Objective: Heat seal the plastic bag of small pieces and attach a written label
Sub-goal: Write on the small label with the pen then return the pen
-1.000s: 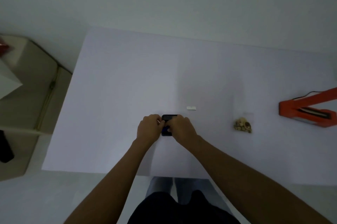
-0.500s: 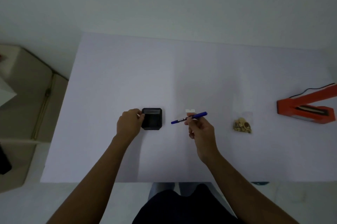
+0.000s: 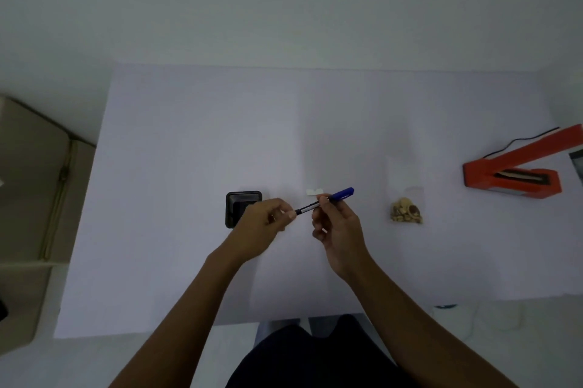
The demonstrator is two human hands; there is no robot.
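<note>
My right hand (image 3: 336,223) holds a blue pen (image 3: 328,202) above the white table (image 3: 189,166), its blue end pointing up and right. My left hand (image 3: 263,225) pinches the pen's other, dark end. A small white label (image 3: 315,191) lies flat just behind the pen. A clear plastic bag of small tan pieces (image 3: 405,209) lies to the right of my hands. The orange heat sealer (image 3: 517,173) stands at the table's right side with its arm raised.
A black square pen holder (image 3: 239,203) sits on the table, partly hidden behind my left hand. The sealer's black cord (image 3: 530,138) runs behind it. A beige cabinet (image 3: 31,198) stands to the left of the table.
My left hand let go of the black holder and moved right to the pen's dark end. My right hand kept the pen near the label.
</note>
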